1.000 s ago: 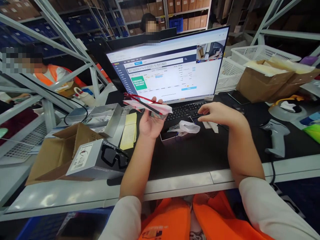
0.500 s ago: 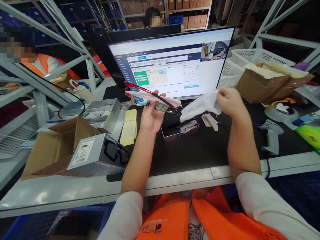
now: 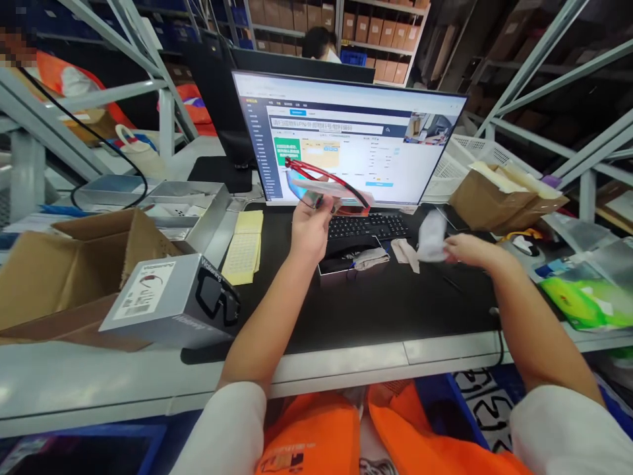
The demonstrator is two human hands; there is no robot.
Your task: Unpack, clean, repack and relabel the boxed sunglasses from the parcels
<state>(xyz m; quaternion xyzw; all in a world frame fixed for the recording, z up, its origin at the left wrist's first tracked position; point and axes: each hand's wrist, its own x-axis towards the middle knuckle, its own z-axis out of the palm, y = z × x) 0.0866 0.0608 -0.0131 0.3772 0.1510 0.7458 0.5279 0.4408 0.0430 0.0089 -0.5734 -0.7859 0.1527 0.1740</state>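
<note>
My left hand (image 3: 312, 221) is closed on a pair of red-framed sunglasses (image 3: 341, 181), raised in front of the monitor (image 3: 356, 138). Their red arms show, and thin whitish material lies along them. Lower and to the right, my right hand (image 3: 465, 249) pinches a thin white sleeve (image 3: 432, 236) over the black desk mat. A small open box (image 3: 339, 264) sits between my forearms, with a grey cloth pouch (image 3: 370, 258) on its right side. A pale strip (image 3: 405, 254) rests beside that box.
A keyboard (image 3: 368, 226) lies below the monitor. Left are a silver Wakening box (image 3: 168, 297), a brown carton (image 3: 64, 277), yellow label sheets (image 3: 244, 247) and a grey tray (image 3: 212, 211). Right are a brown box (image 3: 499, 194) and a green packet (image 3: 583, 297). Other people are beyond.
My right hand has moved down and right with the white sleeve, away from the sunglasses. My left hand still holds the sunglasses, now slightly turned. The view has shifted.
</note>
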